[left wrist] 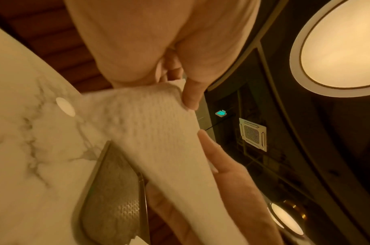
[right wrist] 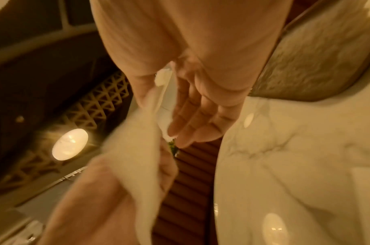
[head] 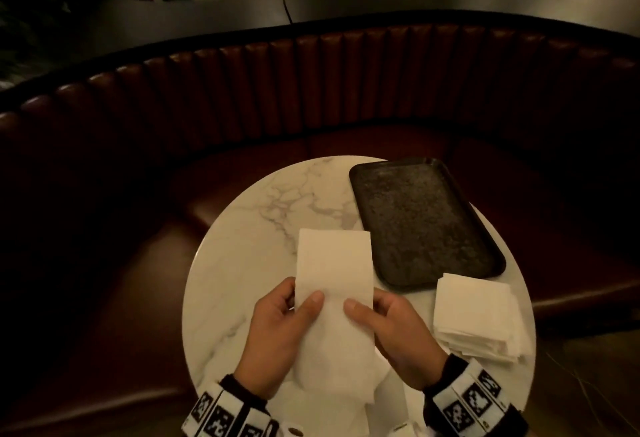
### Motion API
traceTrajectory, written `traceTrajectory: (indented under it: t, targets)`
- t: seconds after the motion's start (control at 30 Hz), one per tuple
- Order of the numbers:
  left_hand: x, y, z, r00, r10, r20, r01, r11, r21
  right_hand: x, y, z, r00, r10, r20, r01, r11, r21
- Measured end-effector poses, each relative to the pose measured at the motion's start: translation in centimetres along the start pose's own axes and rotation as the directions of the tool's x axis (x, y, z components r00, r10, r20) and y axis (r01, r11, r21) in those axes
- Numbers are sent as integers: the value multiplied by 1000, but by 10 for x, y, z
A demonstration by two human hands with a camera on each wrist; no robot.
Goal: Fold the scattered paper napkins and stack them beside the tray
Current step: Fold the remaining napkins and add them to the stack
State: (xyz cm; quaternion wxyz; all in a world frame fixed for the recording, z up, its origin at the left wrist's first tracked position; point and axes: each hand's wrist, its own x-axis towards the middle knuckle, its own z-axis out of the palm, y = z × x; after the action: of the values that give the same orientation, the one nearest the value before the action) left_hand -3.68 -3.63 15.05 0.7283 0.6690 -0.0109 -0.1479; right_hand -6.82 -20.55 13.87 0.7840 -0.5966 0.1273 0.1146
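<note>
I hold a long white paper napkin above the round marble table, its far end raised toward the tray. My left hand pinches its left edge, thumb on top and fingers behind. At its right edge, my right hand pinches it the same way. In the left wrist view the napkin runs between my left thumb and the right hand. The right wrist view shows the napkin blurred, with my right fingers under it. A dark rectangular tray lies at the table's far right. A stack of folded napkins sits just in front of the tray.
More loose white napkins lie at the table's near edge under my wrists. A curved brown leather booth seat wraps around the table's far side. Bare marble shows left of the tray.
</note>
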Motion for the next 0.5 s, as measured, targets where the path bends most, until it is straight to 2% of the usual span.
traceTrajectory:
  t: [0.17, 0.27, 0.37, 0.5]
  targets:
    - [-17, 0, -13, 999, 18, 37, -19, 1000, 21, -9, -8, 11, 999, -27, -45, 24, 998, -52]
    - [-22, 4, -22, 995, 91, 32, -94, 990, 108, -18, -12, 13, 998, -44, -46, 43, 999, -29]
    - [-25, 16, -27, 981, 184, 53, -190, 968, 163, -27, -23, 14, 994, -111, -14, 111, 993, -31]
    - [-31, 36, -28, 952, 248, 179, -275, 950, 146, -36, -37, 12, 964, -264, -32, 259, 960, -110]
